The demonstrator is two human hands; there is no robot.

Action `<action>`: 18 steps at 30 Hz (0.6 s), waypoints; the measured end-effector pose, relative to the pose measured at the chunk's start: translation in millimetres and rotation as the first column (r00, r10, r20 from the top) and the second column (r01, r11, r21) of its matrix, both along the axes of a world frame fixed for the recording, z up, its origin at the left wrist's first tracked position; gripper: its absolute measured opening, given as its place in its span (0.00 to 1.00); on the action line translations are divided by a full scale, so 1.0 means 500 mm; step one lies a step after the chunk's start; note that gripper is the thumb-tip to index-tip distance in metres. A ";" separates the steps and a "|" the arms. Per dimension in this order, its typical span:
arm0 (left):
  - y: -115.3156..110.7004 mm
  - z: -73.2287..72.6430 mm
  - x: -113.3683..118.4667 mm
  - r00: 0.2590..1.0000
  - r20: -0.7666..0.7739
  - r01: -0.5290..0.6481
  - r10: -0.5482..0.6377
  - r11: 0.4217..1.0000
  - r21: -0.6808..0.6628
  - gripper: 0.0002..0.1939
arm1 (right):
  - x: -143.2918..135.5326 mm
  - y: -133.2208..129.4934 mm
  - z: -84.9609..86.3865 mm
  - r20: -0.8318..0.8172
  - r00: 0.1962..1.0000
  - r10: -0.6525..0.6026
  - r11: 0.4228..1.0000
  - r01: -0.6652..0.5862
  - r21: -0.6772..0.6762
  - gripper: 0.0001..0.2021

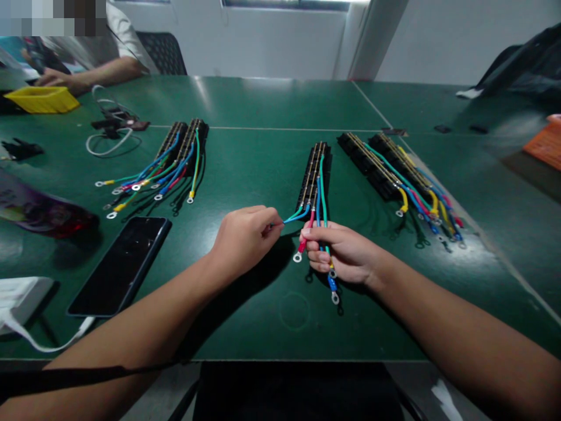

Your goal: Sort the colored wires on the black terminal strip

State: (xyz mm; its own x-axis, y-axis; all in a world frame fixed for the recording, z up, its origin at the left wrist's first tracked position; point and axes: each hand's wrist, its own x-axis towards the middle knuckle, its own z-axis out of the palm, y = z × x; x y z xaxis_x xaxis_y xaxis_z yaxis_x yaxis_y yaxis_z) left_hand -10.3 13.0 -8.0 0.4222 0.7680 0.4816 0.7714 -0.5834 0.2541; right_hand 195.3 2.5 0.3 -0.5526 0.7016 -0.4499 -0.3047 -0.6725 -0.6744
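A black terminal strip (312,175) with brass-coloured rails lies on the green table in front of me, coloured wires running from it towards me. My left hand (249,237) is closed, pinching a blue and a green wire just below the strip's near end. The fingers of my right hand (339,251) are wrapped round the red, blue and green wires. Below its thumb hangs the red wire's ring terminal (298,256), and a blue-sleeved ring terminal (335,297) sticks out under the fingers.
Two wired strips (370,166) lie at the right, two more (188,146) at the left. Nearer on the left are a phone (120,266) with a white cable, a white charger (21,298) and a bottle (44,207). A person's arm (105,73) rests behind a yellow tray (42,100).
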 end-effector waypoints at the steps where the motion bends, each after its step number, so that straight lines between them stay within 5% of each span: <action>1: -0.002 0.001 0.001 1.000 0.000 0.020 -0.020 1.000 -0.014 0.06 | -0.001 0.000 0.000 -0.014 1.000 0.004 1.000 -0.004 -0.006 0.09; 13: -0.024 0.010 0.012 0.994 -0.058 0.095 -0.093 0.995 0.038 0.11 | -0.004 0.005 -0.014 -0.091 0.996 0.002 0.998 0.004 0.063 0.07; 18: -0.030 0.022 0.011 0.991 0.044 0.125 -0.126 0.992 0.016 0.07 | -0.011 0.002 -0.009 -0.092 0.994 -0.055 0.997 0.060 0.054 0.10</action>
State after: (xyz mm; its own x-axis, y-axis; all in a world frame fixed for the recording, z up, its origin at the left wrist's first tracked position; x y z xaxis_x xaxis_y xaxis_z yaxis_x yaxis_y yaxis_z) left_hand -4.8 -2.0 3.0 0.4925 0.7038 0.5120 0.6800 -0.6783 0.2783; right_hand 189.8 3.4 -4.0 -0.5474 0.7560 -0.3588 -0.4028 -0.6138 -0.6789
